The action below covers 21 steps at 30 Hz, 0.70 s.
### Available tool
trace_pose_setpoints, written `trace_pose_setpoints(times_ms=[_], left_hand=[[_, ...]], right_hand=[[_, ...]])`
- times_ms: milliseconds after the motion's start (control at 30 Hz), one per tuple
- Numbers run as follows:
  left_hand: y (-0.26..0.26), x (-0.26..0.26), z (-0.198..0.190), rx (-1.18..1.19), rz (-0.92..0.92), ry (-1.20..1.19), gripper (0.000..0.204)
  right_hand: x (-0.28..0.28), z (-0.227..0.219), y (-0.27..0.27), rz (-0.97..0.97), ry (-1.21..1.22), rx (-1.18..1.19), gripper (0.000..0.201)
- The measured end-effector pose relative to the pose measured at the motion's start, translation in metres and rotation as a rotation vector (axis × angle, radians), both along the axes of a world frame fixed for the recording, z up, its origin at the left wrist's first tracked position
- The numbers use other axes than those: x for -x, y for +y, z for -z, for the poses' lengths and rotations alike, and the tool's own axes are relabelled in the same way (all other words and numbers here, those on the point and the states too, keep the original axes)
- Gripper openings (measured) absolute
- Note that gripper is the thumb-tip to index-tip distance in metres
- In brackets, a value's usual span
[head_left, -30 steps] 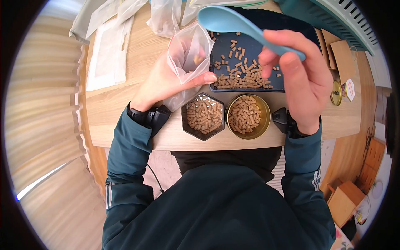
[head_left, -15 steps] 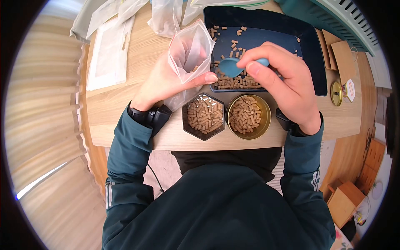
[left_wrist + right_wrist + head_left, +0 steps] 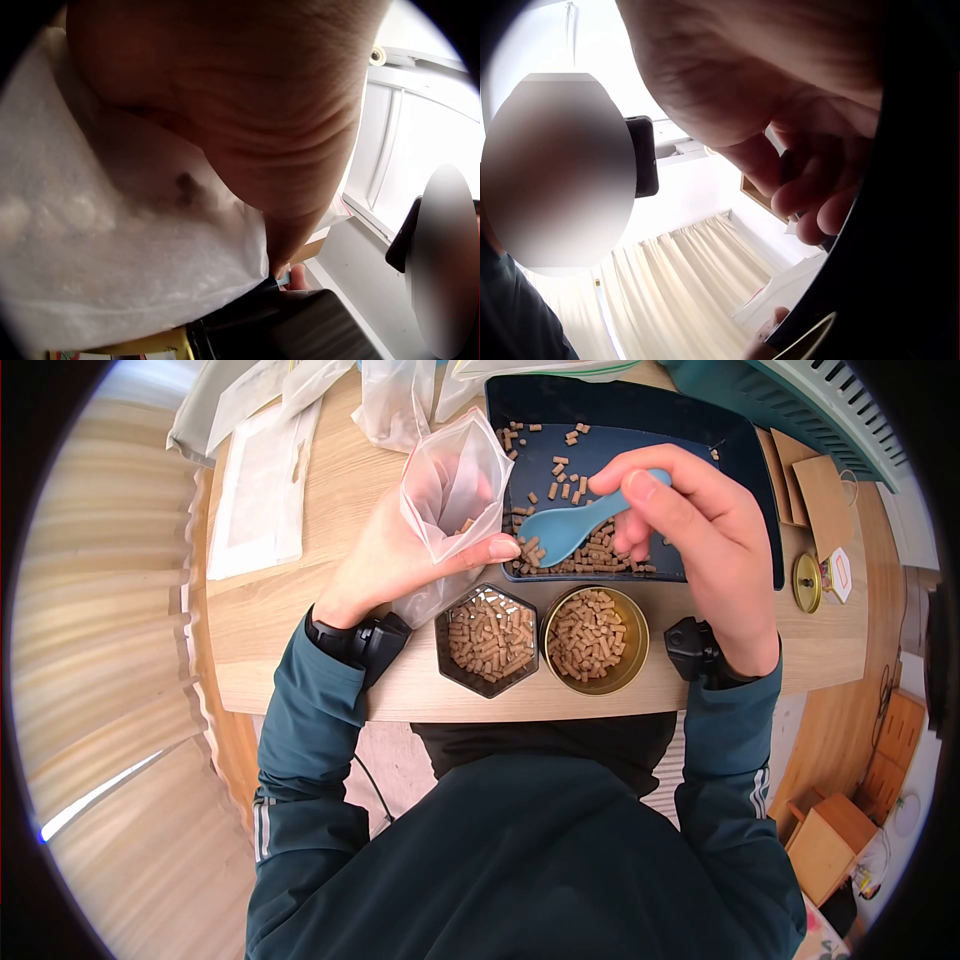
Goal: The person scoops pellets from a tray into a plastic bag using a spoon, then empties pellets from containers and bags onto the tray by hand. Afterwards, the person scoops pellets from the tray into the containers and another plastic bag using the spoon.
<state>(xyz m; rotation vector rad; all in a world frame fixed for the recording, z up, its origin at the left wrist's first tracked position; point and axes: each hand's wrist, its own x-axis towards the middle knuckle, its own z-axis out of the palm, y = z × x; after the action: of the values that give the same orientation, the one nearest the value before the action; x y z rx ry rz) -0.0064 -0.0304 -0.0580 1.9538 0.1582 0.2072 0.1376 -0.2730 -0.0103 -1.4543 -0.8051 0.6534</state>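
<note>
In the head view my left hand [image 3: 375,565] holds a translucent plastic bag [image 3: 455,485] with its mouth spread toward me, the thumb along its near side. A few brown pellets show inside the bag. My right hand [image 3: 695,525] pinches the handle of a blue spoon [image 3: 567,532] between thumb and fingers. The spoon's bowl sits low over the near left part of a dark blue tray [image 3: 640,425], among the brown pellets [image 3: 600,555], with some at its tip. The left wrist view shows the bag's cloudy side [image 3: 135,255] below my palm.
A hexagonal dish [image 3: 490,640] and a round gold tin [image 3: 597,640], both holding pellets, stand at the table's near edge. Flat white bags [image 3: 265,500] lie at left, more clear bags at the back. A gold lid [image 3: 808,582] and cardboard [image 3: 825,505] are at right.
My right hand has brought the spoon from high beside the bag's mouth down into the pellets at the tray's near left. The left hand and bag have stayed nearly still.
</note>
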Motion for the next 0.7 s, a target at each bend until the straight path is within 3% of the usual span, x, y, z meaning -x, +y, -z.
trace_pose_setpoints(times_ms=[133, 367, 467, 567, 633, 700], left_hand=[[0.0, -0.0002, 0.0009, -0.019, -0.006, -0.026, 0.063], [0.0005, -0.0001, -0.0005, -0.018, 0.002, 0.002, 0.062], [0.0009, -0.0003, 0.0, -0.026, 0.008, -0.006, 0.062], [-0.0019, -0.0018, -0.0003, -0.029, 0.007, -0.035, 0.061], [-0.007, -0.0042, 0.0012, 0.043, -0.032, -0.155, 0.06], [-0.0035, -0.001, -0.0052, 0.06, -0.011, -0.038, 0.06]], right_hand=[[-0.0058, 0.0002, -0.0025, 0.044, 0.044, -0.025, 0.026], [-0.0087, 0.0044, -0.0033, 0.192, 0.171, -0.355, 0.031], [-0.0036, 0.0034, -0.0049, 0.118, -0.003, -0.454, 0.037], [-0.0031, 0.0064, -0.0016, -0.071, -0.413, -0.427, 0.037], [-0.0021, 0.005, -0.0045, -0.04, -0.435, -0.38, 0.037], [-0.0006, 0.0054, -0.005, 0.052, -0.393, -0.344, 0.033]])
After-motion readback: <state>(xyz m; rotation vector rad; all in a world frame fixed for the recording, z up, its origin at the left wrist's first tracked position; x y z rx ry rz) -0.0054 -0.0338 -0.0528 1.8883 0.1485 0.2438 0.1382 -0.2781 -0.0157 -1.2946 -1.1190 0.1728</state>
